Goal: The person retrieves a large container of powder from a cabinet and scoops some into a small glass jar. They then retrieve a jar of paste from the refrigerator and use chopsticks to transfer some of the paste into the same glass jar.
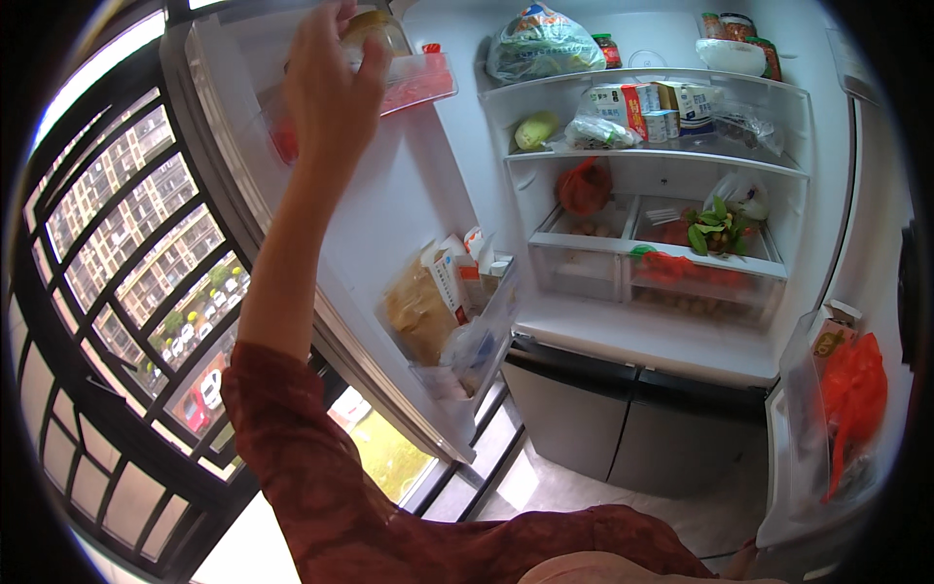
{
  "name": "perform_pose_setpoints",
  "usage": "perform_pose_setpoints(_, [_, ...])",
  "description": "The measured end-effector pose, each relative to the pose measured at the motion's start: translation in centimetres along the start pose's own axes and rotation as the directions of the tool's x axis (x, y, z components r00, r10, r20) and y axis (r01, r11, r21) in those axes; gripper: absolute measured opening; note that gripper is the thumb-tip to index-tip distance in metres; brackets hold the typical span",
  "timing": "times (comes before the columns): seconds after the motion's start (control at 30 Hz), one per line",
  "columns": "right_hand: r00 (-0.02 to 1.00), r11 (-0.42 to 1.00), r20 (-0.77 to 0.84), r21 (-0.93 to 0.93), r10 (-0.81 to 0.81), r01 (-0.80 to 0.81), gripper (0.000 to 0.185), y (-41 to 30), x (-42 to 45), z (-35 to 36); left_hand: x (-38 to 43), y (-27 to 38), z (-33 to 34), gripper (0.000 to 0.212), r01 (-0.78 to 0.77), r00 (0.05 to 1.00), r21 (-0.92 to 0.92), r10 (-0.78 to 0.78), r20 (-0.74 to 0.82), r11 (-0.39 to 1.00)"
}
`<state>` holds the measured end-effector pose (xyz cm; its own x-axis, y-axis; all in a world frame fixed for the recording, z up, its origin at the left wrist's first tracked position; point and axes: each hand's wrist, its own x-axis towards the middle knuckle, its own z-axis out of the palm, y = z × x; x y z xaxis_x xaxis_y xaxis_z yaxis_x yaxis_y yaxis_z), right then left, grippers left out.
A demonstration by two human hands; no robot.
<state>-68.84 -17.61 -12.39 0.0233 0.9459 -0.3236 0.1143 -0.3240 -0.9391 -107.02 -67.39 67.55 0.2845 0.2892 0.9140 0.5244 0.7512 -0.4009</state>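
My left hand (336, 66) is raised at the top of the left fridge door, its thumb and fingers around a clear jar with a gold-coloured lid (373, 28). Some fingertips are cut off by the frame's upper edge. The jar is above a door shelf with a clear and red front (419, 82). A small part of my right hand (743, 559) shows low in the picture, beside the bottom edge of the right fridge door (777, 467); its fingers are not clear.
The fridge stands open, with a bagged bundle (543, 47), milk cartons (620, 106), a pale green vegetable (536, 130) and leafy fruit (715, 228) inside. Cartons and a brown bag (419, 306) fill the lower left door shelf. A red bag (854, 387) sits in the right door.
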Motion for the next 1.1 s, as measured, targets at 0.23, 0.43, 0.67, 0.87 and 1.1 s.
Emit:
perform_pose_setpoints(0.23, [1.000, 0.999, -0.007, -0.049, 0.003, -0.003, 0.038, 3.9, 1.8, -2.1, 7.9, -10.6, 11.7, 0.060, 0.477, 0.608, 0.443, -0.649, 0.458, 0.759])
perform_pose_setpoints(0.43, [1.000, 0.994, -0.010, -0.111, 0.020, -0.021, 0.039, 7.0, 1.9, -6.9, 7.5, -12.6, 15.0, 0.071, 0.531, 0.546, 0.633, -0.799, 0.253, 0.564])
perform_pose_setpoints(0.67, [0.953, 0.980, -0.239, 0.114, 0.188, -0.165, 0.039, 13.3, 2.1, -9.6, 7.6, -12.1, 15.3, 0.098, 0.588, 0.369, 0.720, -0.914, 0.167, 0.368])
perform_pose_setpoints(0.87, [0.976, 0.959, -0.089, 0.222, 0.200, -0.176, 0.038, 14.7, 2.8, -9.6, 6.8, -8.1, 14.7, 0.113, 0.830, 0.352, 0.417, -0.927, 0.125, 0.371])
perform_pose_setpoints(1.1, [0.981, 0.986, -0.105, 0.043, 0.162, -0.158, 0.037, 6.6, -3.9, -3.1, 5.6, -14.4, 15.4, 0.093, 0.841, 0.263, 0.382, -0.907, 0.328, 0.382])
